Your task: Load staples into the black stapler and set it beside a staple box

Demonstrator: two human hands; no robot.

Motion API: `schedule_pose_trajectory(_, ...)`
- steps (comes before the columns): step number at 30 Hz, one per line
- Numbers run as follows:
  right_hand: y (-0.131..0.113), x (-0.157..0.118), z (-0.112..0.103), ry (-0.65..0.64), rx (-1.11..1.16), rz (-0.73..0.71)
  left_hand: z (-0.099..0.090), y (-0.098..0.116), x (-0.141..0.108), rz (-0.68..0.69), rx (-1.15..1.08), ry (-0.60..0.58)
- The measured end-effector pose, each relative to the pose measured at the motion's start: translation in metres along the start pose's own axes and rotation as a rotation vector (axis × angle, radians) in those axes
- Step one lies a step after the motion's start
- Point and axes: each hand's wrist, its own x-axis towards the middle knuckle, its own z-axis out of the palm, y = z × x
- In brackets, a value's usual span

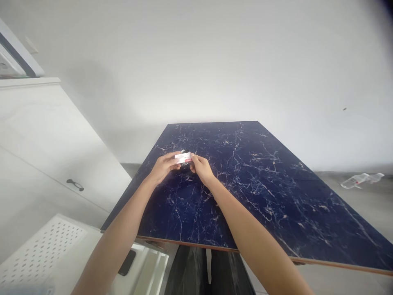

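Observation:
Between my two hands, over the blue marbled table point(245, 184), is a small white card-like piece point(183, 157) with red and dark print; its exact kind is too small to tell. My left hand point(164, 167) pinches its left end with thumb and fingers. At the right end, the thumb and bent fingers of my right hand point(201, 167) close on it. Just behind and under the piece shows something dark and shiny point(185, 164), mostly hidden by it and by my fingers.
A white cabinet with a dark handle point(75, 184) stands on the left. Below it is a white perforated seat point(46, 250), and a black phone-like object point(127, 262) lies near my left forearm. Clear plastic bottles point(360, 180) lie on the floor at right. A wall rises behind the table.

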Motion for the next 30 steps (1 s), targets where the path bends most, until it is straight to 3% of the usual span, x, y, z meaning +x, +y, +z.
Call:
schedule_pose_trajectory(4,-0.001,-0.003,-0.001,-0.074,0.145,0.041,0.001,0.0,-0.004,0.007,0.027,-0.061)
schedule_pose_trajectory(8,-0.001,-0.001,-0.003,-0.107,0.013,0.046,-0.006,0.003,0.0,0.013,0.09,-0.033)
schedule_pose_trajectory(10,0.0,0.003,-0.005,-0.03,-0.022,0.02,-0.015,0.004,0.006,0.091,0.132,0.089)
schedule_pose_trajectory(13,0.001,0.009,-0.012,0.137,-0.06,0.004,-0.029,0.003,0.013,0.219,0.272,0.369)
schedule_pose_trajectory(15,0.001,0.011,-0.019,0.192,-0.149,0.009,-0.035,0.002,0.014,0.208,0.535,0.42)
schedule_pose_trajectory(18,0.0,0.009,-0.025,0.232,-0.23,0.034,-0.038,0.0,0.011,0.249,1.044,0.369)
schedule_pose_trajectory(20,0.001,0.007,-0.026,0.242,-0.235,0.027,-0.038,0.0,0.009,0.334,1.222,0.402)
schedule_pose_trajectory(23,0.004,0.008,-0.025,0.245,-0.281,0.02,-0.034,-0.002,0.008,0.382,1.259,0.381)
schedule_pose_trajectory(27,0.006,0.014,-0.027,0.212,-0.445,0.077,-0.023,-0.009,0.008,0.424,1.324,0.142)
schedule_pose_trajectory(30,0.002,0.014,-0.027,0.149,-0.618,0.039,-0.016,-0.013,0.005,0.388,1.365,0.078)
